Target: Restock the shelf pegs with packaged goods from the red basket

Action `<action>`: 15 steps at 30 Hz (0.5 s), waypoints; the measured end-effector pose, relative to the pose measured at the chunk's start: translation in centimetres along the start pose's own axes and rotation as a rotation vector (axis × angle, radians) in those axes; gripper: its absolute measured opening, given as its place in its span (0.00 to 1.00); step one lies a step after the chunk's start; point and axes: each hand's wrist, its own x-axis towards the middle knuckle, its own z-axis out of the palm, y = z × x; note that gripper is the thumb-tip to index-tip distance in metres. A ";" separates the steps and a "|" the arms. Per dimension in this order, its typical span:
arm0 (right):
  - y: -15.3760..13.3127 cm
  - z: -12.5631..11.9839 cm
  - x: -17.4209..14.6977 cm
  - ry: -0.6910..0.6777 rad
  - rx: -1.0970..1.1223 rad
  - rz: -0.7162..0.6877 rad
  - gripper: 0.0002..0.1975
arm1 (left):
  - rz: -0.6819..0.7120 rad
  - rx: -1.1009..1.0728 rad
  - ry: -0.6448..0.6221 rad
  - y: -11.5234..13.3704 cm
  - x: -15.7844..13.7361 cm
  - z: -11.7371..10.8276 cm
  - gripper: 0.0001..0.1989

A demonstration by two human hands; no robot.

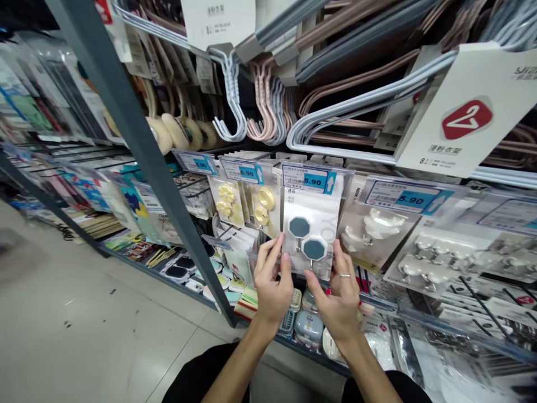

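Note:
A pack of wall hooks (pixel 315 217) hangs from the rack, its white card showing two dark blue-grey octagonal hooks. My left hand (pixel 272 280) is at the card's lower left edge, index finger and thumb pinched on it. At the lower right, my right hand (pixel 339 294), with a ring on one finger, grips the card with its thumb in front. Part of its fingers goes behind the card. A price tag (pixel 308 179) reading 5.90 covers the top of the pack. Just left hangs a pack of yellow hooks (pixel 264 204); to the right is a pack of white bow-shaped hooks (pixel 380 229).
Bundles of coat hangers (pixel 356 134) jut out above my hands. A slanting grey shelf post (pixel 142 140) stands at my left. Below are small plastic boxes (pixel 309 327) on the bottom shelf. Tiled floor (pixel 104 324) stretches away at the left.

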 end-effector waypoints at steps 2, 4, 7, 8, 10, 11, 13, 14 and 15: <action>-0.2 0.3 -0.3 0.035 -0.037 -0.019 0.39 | 0.002 0.013 -0.007 0.1 0.2 0.0 0.20; -0.5 0.6 -0.7 0.062 -0.056 -0.013 0.40 | 0.017 0.027 -0.005 0.2 0.1 -0.1 0.20; -0.8 0.9 -1.2 0.076 -0.051 0.057 0.39 | 0.078 0.058 0.039 0.2 -0.1 -0.1 0.21; -0.8 1.0 -1.4 0.073 -0.043 0.084 0.39 | 0.101 0.068 0.052 0.2 -0.2 -0.2 0.22; -0.9 1.1 -1.5 0.067 -0.034 0.106 0.39 | 0.123 0.085 0.051 0.0 -0.3 -0.2 0.23; -0.8 1.2 -1.4 0.067 -0.036 0.099 0.39 | 0.121 0.090 0.044 -0.1 -0.4 -0.2 0.23; -0.7 1.2 -1.3 0.070 -0.046 0.083 0.40 | 0.093 0.090 0.031 -0.3 -0.4 0.0 0.22; -0.7 1.2 -1.3 0.070 -0.050 0.083 0.39 | 0.072 0.085 0.026 -0.4 -0.5 0.0 0.21; -0.6 1.2 -1.3 0.070 -0.052 0.091 0.39 | 0.049 0.077 0.021 -0.5 -0.5 0.2 0.21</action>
